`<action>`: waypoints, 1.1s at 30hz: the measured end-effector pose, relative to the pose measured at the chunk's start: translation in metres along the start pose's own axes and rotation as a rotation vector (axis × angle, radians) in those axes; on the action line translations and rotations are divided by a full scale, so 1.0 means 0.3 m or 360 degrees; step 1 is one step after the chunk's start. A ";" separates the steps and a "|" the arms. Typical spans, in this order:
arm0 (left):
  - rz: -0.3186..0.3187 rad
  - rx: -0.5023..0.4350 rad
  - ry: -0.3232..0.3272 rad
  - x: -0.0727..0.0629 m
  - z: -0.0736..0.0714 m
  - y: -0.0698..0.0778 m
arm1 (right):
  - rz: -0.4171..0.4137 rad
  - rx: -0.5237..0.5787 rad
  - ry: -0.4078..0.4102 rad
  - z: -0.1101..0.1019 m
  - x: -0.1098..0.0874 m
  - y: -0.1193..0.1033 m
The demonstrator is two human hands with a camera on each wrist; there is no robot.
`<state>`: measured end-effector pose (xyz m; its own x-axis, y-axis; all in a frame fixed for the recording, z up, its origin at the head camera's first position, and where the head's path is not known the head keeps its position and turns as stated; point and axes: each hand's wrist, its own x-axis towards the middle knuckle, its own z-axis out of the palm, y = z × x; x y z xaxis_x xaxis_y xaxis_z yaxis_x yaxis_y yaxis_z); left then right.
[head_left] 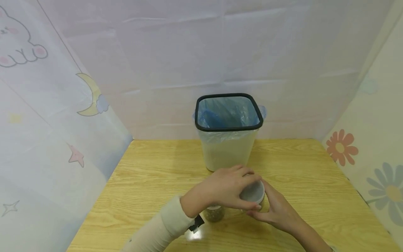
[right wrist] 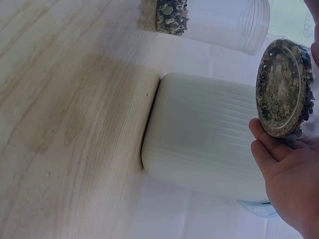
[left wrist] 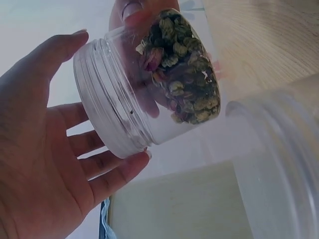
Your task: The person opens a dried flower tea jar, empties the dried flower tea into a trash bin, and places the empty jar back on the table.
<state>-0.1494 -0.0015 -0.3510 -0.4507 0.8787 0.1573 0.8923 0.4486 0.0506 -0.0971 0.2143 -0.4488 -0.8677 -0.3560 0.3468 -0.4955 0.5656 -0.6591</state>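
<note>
Between both hands is a clear jar [left wrist: 172, 74] of dried flower buds, tilted on its side in the left wrist view. My left hand [head_left: 231, 185] grips its whitish lid [head_left: 253, 193], thumb on one side and fingers on the other. My right hand [head_left: 278, 210] holds the jar's body, and its fingers show through the clear wall in the left wrist view. In the right wrist view the jar's round base [right wrist: 281, 89] faces the camera, packed with dark dried pieces. Beside it a second clear jar [head_left: 214, 214] stands on the table, partly under my left wrist.
A pale bin [head_left: 227, 150] with a black rim and a blue-tinted bag stands on the wooden table [head_left: 157, 168] just beyond my hands. Printed cloth [head_left: 163, 66] hangs behind the table and along both sides. The second jar's neck [right wrist: 254, 25] shows screw threads.
</note>
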 end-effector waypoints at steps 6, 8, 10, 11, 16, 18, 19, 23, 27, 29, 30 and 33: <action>-0.0110 0.0058 0.0000 -0.005 0.006 0.021 | -0.0020 -0.0027 0.0029 0.003 0.000 0.001; -0.0147 0.0075 0.0006 -0.007 0.008 0.027 | -0.0020 -0.0021 0.0029 0.004 0.000 0.001; -0.0179 0.0091 0.0015 -0.008 0.009 0.034 | -0.0016 -0.0012 0.0023 0.004 0.000 0.002; -0.0190 0.0093 0.0022 -0.008 0.009 0.036 | -0.0011 -0.0014 0.0022 0.004 0.000 0.001; -0.0149 0.0024 0.0028 -0.006 0.006 0.021 | -0.0004 -0.0011 0.0029 0.003 0.000 0.002; -0.0061 -0.0074 -0.0015 -0.003 -0.003 0.000 | -0.0019 -0.0017 0.0041 0.003 0.001 0.004; -0.0011 -0.0133 -0.0046 -0.001 -0.008 -0.013 | -0.0036 -0.0020 0.0049 0.004 0.001 0.005; 0.0176 -0.0329 -0.0173 0.002 -0.027 -0.054 | -0.0067 -0.0053 0.0067 0.005 0.002 0.006; 0.0250 -0.0398 -0.0245 0.001 -0.034 -0.069 | -0.0033 -0.0051 0.0044 0.005 0.000 0.001; 0.0263 -0.0418 -0.0269 0.002 -0.034 -0.072 | -0.0020 -0.0038 0.0032 0.005 0.000 0.000; 0.0269 -0.0427 -0.0280 0.003 -0.034 -0.073 | -0.0025 -0.0031 0.0029 0.006 0.000 -0.001; 0.0282 -0.0435 -0.0290 0.007 -0.031 -0.072 | -0.0030 -0.0025 0.0024 0.006 -0.001 -0.002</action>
<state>-0.1694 -0.0110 -0.3425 -0.2640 0.9645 0.0101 0.9198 0.2486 0.3036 -0.0965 0.2128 -0.4496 -0.8587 -0.3553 0.3692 -0.5121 0.5707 -0.6420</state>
